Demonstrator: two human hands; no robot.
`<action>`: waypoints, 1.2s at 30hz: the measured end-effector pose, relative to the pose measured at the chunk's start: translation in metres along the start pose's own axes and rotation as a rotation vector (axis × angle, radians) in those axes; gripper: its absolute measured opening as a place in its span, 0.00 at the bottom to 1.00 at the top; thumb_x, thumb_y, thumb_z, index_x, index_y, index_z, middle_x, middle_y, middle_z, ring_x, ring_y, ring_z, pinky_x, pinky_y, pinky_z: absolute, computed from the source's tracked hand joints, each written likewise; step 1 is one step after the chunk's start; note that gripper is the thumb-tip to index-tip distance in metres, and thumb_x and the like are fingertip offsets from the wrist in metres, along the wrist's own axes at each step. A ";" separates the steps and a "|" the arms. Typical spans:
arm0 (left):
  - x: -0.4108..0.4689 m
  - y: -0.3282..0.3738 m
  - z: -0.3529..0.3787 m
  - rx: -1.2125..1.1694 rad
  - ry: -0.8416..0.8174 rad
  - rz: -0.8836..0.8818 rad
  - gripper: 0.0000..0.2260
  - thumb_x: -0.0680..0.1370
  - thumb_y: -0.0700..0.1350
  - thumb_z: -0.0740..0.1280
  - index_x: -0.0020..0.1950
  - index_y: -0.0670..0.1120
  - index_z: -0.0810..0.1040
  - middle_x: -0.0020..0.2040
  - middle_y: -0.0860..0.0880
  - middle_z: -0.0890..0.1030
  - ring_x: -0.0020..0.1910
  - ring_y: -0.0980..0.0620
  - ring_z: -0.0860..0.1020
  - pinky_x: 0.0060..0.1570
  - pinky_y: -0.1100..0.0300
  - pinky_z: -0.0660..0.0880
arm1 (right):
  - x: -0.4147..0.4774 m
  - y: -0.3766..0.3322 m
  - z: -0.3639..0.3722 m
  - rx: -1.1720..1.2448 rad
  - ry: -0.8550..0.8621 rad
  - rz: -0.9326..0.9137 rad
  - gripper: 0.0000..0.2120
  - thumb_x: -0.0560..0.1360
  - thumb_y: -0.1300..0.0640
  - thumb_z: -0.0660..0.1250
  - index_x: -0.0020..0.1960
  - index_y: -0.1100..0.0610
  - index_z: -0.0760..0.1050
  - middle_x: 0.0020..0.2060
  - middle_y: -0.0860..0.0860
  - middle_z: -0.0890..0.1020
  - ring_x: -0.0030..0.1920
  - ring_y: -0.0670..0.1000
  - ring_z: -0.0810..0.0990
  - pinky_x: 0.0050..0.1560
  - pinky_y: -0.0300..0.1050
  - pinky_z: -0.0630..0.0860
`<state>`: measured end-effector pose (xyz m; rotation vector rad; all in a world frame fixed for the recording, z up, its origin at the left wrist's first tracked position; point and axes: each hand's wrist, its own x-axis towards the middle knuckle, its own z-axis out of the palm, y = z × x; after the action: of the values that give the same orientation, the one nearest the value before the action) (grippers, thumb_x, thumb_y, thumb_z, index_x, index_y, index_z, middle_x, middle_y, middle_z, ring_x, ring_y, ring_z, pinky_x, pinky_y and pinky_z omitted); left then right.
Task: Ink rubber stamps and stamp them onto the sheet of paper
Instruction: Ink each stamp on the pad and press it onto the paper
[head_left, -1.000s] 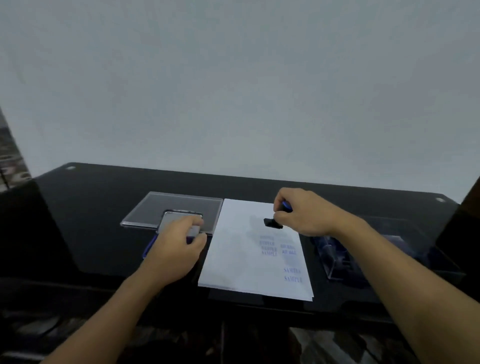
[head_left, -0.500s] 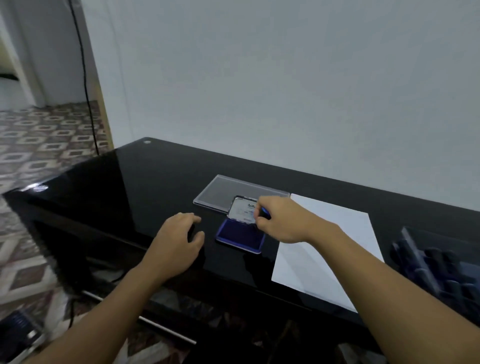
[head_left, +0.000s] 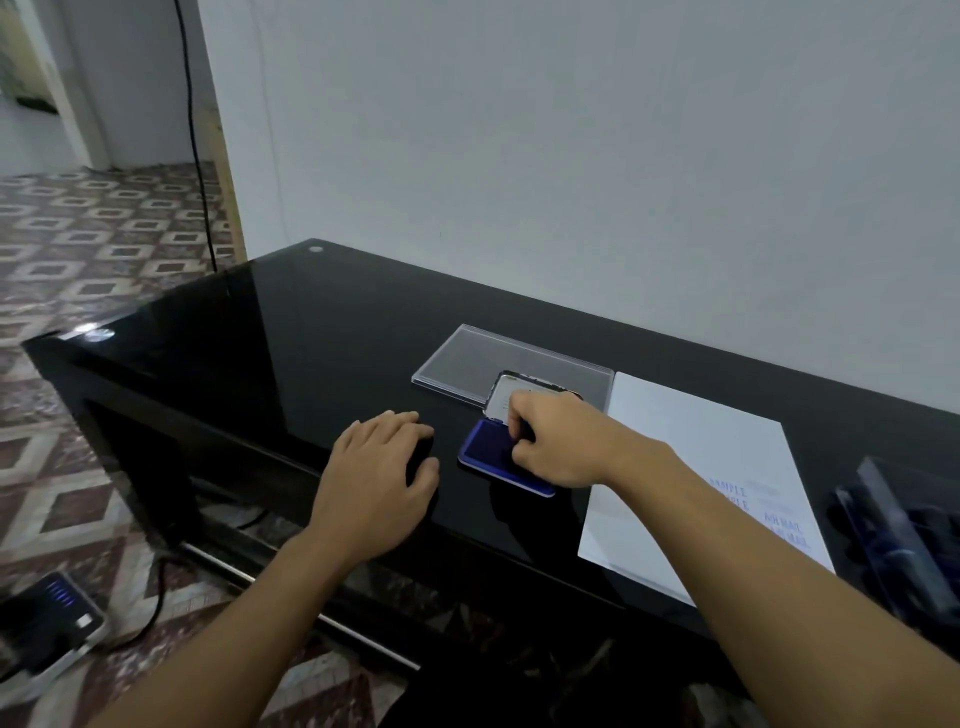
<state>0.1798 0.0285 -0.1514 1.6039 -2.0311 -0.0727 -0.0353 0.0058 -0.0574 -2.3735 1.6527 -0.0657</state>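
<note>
Count: one left hand (head_left: 376, 467), one right hand (head_left: 561, 441), one stamp (head_left: 525, 432) mostly hidden in the right hand's pinch, one ink pad (head_left: 485, 449), one sheet of paper (head_left: 691, 441), one black table (head_left: 311, 338). Also one clear flat lid (head_left: 478, 358), one clear case (head_left: 893, 525) holding dark stamps too blurred to count, one wall cable (head_left: 195, 130), one floor device (head_left: 47, 623). Blue prints on the paper: several, too faint to count.

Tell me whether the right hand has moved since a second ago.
Yes. The right hand was over the sheet of paper; now it is left of it, pinching a stamp on the blue ink pad.
</note>
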 end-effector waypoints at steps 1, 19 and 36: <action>0.000 0.001 0.000 0.005 0.001 -0.004 0.20 0.76 0.57 0.55 0.65 0.54 0.74 0.70 0.56 0.71 0.72 0.54 0.64 0.72 0.51 0.58 | 0.002 0.000 0.000 0.002 -0.004 0.004 0.03 0.76 0.55 0.65 0.47 0.50 0.71 0.45 0.49 0.79 0.46 0.51 0.77 0.45 0.47 0.76; 0.000 0.004 -0.001 -0.005 0.007 -0.016 0.18 0.78 0.56 0.57 0.66 0.55 0.73 0.70 0.56 0.70 0.72 0.55 0.63 0.73 0.52 0.54 | 0.000 -0.001 0.005 0.024 0.039 0.005 0.03 0.76 0.54 0.65 0.45 0.50 0.70 0.45 0.49 0.80 0.46 0.51 0.78 0.48 0.52 0.79; 0.028 0.086 -0.022 -0.394 -0.038 0.035 0.14 0.78 0.47 0.62 0.64 0.52 0.73 0.60 0.61 0.73 0.63 0.59 0.68 0.61 0.60 0.67 | -0.079 0.051 -0.036 0.244 0.252 0.132 0.03 0.77 0.59 0.65 0.45 0.53 0.74 0.41 0.47 0.79 0.37 0.45 0.75 0.36 0.38 0.70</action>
<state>0.1100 0.0341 -0.0909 1.3267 -1.9249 -0.4634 -0.1164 0.0558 -0.0259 -2.1385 1.7896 -0.5307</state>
